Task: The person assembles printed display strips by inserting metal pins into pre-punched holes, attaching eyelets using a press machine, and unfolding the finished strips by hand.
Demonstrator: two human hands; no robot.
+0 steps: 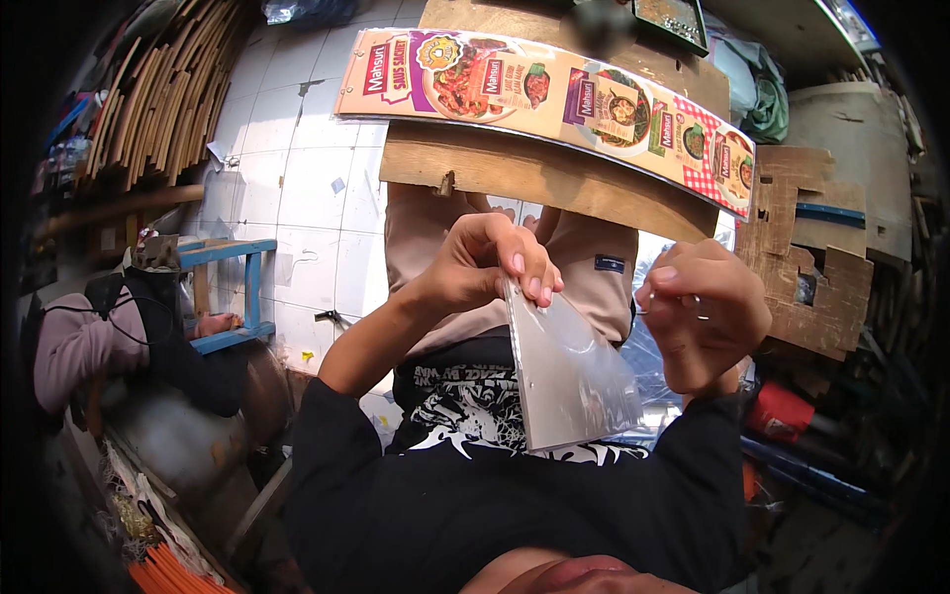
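My left hand (495,259) is closed in a pinch on the top corner of a thin grey plastic sheet (569,381). The sheet hangs in front of my chest, shiny, with small holes along its left edge. To the right, apart from the sheet, my right hand (712,312) is raised with the fingers curled round a small metal ring (703,305). Part of that ring is hidden by the fingers. Beyond both hands a long printed strip (554,94) with food pictures lies across a wooden bench (534,178).
A tray of small metal parts (673,20) sits at the far edge of the bench. Cut wooden boards (802,257) stand at the right. Stacked brown strips (163,89) lean at the far left. Another person (99,337) sits at the left by a blue frame (252,287).
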